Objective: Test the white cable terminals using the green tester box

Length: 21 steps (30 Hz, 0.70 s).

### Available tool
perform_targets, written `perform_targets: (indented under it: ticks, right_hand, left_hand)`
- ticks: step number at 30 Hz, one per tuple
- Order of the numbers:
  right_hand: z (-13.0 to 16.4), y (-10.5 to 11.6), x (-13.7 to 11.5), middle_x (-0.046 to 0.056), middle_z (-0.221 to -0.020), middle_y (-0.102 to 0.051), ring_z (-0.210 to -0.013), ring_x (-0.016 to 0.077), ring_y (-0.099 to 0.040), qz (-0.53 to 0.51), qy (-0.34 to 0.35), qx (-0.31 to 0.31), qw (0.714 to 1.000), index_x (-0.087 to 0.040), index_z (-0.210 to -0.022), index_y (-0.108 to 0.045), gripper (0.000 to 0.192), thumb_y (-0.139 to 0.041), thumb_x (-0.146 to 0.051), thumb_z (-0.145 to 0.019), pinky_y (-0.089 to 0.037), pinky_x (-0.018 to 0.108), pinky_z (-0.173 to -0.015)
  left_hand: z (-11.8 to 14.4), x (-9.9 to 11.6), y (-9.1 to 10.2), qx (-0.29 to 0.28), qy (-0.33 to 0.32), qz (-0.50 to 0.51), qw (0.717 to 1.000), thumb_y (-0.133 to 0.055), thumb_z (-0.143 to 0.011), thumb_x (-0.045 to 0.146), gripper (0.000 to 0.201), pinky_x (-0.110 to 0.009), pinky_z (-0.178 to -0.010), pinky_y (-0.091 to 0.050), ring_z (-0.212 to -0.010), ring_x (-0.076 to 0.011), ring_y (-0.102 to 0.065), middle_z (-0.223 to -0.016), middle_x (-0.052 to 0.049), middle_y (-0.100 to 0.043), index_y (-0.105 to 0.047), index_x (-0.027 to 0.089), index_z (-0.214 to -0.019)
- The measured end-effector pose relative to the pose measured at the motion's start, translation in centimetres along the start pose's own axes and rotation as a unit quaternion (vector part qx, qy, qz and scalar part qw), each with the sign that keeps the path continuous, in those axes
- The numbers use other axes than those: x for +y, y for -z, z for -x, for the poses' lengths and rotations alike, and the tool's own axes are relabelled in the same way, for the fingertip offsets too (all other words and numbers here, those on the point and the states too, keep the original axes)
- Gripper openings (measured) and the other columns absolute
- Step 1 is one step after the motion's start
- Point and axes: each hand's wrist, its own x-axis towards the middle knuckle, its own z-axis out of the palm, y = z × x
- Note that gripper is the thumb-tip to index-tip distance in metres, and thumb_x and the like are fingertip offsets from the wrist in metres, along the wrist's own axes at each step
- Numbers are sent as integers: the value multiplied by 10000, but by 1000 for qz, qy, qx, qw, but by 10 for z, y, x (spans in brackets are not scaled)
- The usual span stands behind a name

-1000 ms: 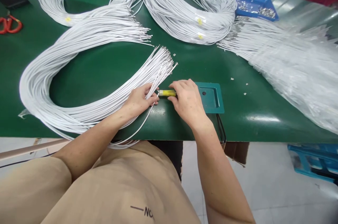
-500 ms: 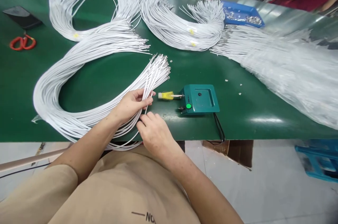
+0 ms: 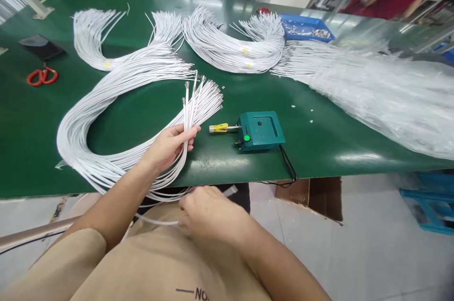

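Observation:
My left hand point(image 3: 173, 146) is closed around a few white cables point(image 3: 191, 102), whose stripped metallic ends stick up above the fingers. Those cables belong to a large curved bundle of white cables point(image 3: 71, 126) lying on the green table. Lower down, in front of my body and below the table edge, my right hand point(image 3: 211, 208) is closed, with a white cable point(image 3: 156, 220) running into it; its fingertips are partly hidden. To the right of my left hand stands a small green device point(image 3: 262, 130) with a yellow-handled part point(image 3: 220, 128) on its left side.
More cable bundles point(image 3: 234, 55) lie at the back, and a plastic-wrapped bundle point(image 3: 372, 88) spreads to the right. A blue tray point(image 3: 307, 28) holds small metal parts. Red-handled scissors point(image 3: 42, 75) and a dark phone point(image 3: 40, 47) lie left. Other people stand beyond the table.
My right hand has moved down from beside my left hand to below the table edge, drawing a cable with it. The cables in my left hand now stand more upright. The camera view has shifted.

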Motion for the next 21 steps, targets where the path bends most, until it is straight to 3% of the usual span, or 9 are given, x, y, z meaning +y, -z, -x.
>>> perform_targets:
  ticks: [1, 3, 5, 7, 10, 12, 16, 21]
  right_hand:
    - [2, 8, 5, 61, -653, -662, -605, 184, -582, -35, -18, 9, 999, -158, -736, -660, 158, -604, -289, -804, -371, 283, -554]
    - [2, 27, 21, 30, -649, -657, -590, 140, -565, -136, -84, 146, 976, -179, -679, -641, 247, -533, -308, -860, -369, 259, -567]
    - [-3, 44, 40, 6, -656, -648, -591, 116, -550, -235, -147, 322, 905, -189, -734, -631, 282, -482, -366, -894, -385, 244, -584]
    - [-11, 53, 57, -16, -660, -635, -575, 104, -533, -319, -145, 419, 837, -195, -803, -623, 235, -555, -416, -845, -402, 236, -585]
    - [-22, 53, 68, -32, -625, -599, -472, 79, -461, -447, -97, 433, 777, -187, -716, -577, 273, -628, -449, -773, -388, 226, -498]
    - [-26, 47, 67, -33, -600, -585, -437, 69, -433, -500, -82, 421, 752, -180, -667, -560, 293, -644, -448, -752, -371, 222, -460]
    - [-31, 33, 56, -37, -563, -574, -433, 68, -426, -527, -83, 370, 760, -173, -640, -583, 259, -676, -402, -718, -351, 221, -454]
    - [-33, 22, 49, -41, -540, -563, -425, 68, -428, -556, -103, 327, 757, -173, -622, -580, 241, -669, -377, -714, -343, 223, -457]
  left_hand:
    - [2, -1, 0, 1, -1, -14, 1000, -795, -653, 327, 281, -180, -578, -463, -616, -63, -527, -749, -7, -624, -732, 138, -852]
    - [7, -6, 0, -9, -8, -38, 999, -800, -649, 327, 290, -204, -638, -487, -629, -72, -552, -759, -11, -652, -736, 146, -867]
    - [12, -11, -1, -28, -20, -53, 998, -807, -643, 318, 318, -212, -655, -490, -624, -79, -563, -720, -1, -659, -734, 157, -906]
    - [18, -16, -3, -39, -18, -59, 997, -816, -633, 308, 335, -229, -683, -503, -635, -93, -589, -702, 8, -665, -725, 169, -923]
    - [23, -21, -6, -42, -6, -61, 997, -793, -668, 337, 307, -275, -761, -521, -712, -130, -644, -770, -13, -698, -704, 171, -911]
    - [23, -21, -5, -29, -31, -51, 998, -751, -721, 365, 289, -290, -821, -511, -814, -155, -662, -856, -40, -712, -690, 165, -920]
    - [15, -12, -3, -11, -104, -18, 994, -702, -769, 379, 269, -275, -835, -491, -920, -169, -646, -969, -60, -702, -671, 161, -923]
    - [7, -1, -2, -38, -110, 15, 993, -772, -695, 268, 228, -274, -813, -482, -817, -142, -643, -828, -16, -684, -601, 153, -793]
